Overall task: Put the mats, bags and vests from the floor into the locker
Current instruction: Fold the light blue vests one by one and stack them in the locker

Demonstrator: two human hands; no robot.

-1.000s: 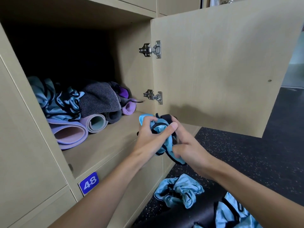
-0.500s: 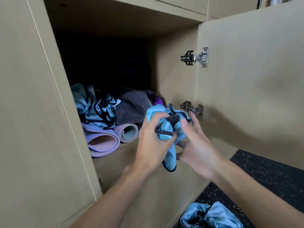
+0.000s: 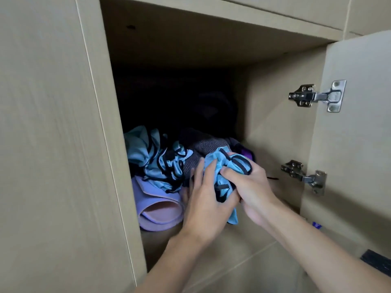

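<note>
**Item in hand.** The crumpled blue vest (image 3: 224, 166) sits at the mouth of the locker (image 3: 275, 123), above the front part of the shelf and touching the pile already stowed. The right hand (image 3: 251, 187) grips it, fingers and thumb curled round the cloth. The left hand (image 3: 204, 199) presses flat against its left side with fingers straight.

**Lie of the item.** The bundle has no clear long axis. One loose tail hangs down between the wrists, towards the shelf's front lip.

**Room.** The left is taken by the lilac mat (image 3: 158, 212) with stowed blue vests (image 3: 156, 157) on it. A grey item (image 3: 209, 146) lies directly ahead. Free space appears to lie above that item and beside the right wall, though the back is too dark to confirm. The right hand is nearer that gap.

**Risk.** The hanging tail may catch on the lip. The open door (image 3: 359, 144) and lower hinge (image 3: 304, 176) stand near the right forearm.
</note>
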